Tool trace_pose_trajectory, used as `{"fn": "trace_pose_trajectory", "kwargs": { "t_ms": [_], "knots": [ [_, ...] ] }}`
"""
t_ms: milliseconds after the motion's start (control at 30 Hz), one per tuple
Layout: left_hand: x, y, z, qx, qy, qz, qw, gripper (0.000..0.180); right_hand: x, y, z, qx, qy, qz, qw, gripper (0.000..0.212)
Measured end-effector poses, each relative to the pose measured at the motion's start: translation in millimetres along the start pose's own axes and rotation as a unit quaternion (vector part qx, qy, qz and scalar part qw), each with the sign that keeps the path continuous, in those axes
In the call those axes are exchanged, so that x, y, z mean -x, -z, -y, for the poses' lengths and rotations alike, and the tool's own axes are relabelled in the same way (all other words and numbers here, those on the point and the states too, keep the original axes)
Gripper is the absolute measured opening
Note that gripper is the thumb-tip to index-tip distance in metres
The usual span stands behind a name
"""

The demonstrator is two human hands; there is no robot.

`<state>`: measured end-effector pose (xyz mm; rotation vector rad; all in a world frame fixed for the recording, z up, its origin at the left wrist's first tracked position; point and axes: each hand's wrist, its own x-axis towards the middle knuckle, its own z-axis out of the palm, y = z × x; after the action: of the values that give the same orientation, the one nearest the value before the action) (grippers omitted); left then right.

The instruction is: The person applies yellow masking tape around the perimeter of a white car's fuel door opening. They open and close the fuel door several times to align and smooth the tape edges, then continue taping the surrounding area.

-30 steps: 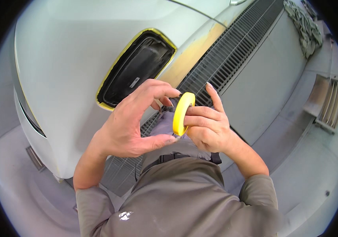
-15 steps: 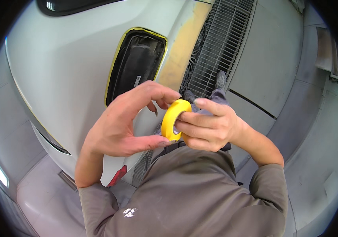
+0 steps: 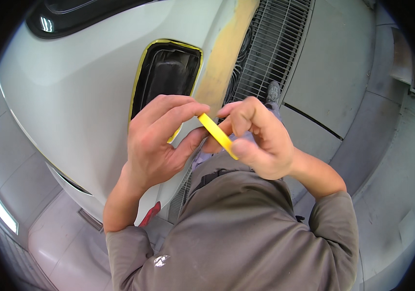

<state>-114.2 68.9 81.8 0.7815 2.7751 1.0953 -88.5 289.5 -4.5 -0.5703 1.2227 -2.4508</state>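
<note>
A roll of yellow tape [image 3: 218,137] is between my hands, seen nearly edge-on as a narrow slanting band. The fingertips of my left hand [image 3: 156,138] pinch its upper end, the thumb close beside it. My right hand [image 3: 263,140] holds its lower end with the thumb, other fingers curled around and partly behind the band. A bit of yellow shows between my left fingers and thumb; I cannot tell whether it is tape or the recess border. Just beyond the left hand is a dark recess [image 3: 168,70] in a white car body [image 3: 79,92], edged with yellow tape.
Beige filler [image 3: 224,58] runs along the car's edge beside the recess. A metal floor grating [image 3: 275,43] lies to its right, with my shoe [image 3: 273,91] on it and dark hoses alongside. Near the car's lower end shows a red piece [image 3: 150,214].
The roll has turned from showing its open ring to edge-on. My left hand has moved right and closed on it, while my right fingers have curled further in.
</note>
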Motion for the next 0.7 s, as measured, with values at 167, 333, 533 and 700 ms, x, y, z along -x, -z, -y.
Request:
{"fn": "trace_pose_trajectory", "kwargs": {
  "t_ms": [167, 333, 533, 700],
  "knots": [
    [16.1, -7.4, 0.4, 0.3, 0.278, 0.087, 0.908, 0.021, -3.6, -3.4, -2.0, -0.087, 0.006, 0.067, 0.994, 0.032],
    [28.6, -7.9, 1.5, 0.355, 0.358, 0.089, 0.859, 0.024, 1.9, -3.3, -8.4, 0.071, -0.016, 0.085, 0.994, 0.036],
    [22.9, -5.2, 7.5, 0.005, 0.011, -0.004, 1.0, 0.043, 9.5, -2.6, -15.7, 0.097, -0.09, 0.067, 0.989, 0.036],
    [25.6, -10.0, 13.8, -0.015, 0.051, 0.025, 0.998, 0.035, 15.2, -3.5, -20.0, 0.079, -0.023, 0.089, 0.993, 0.03]
  ]
}}
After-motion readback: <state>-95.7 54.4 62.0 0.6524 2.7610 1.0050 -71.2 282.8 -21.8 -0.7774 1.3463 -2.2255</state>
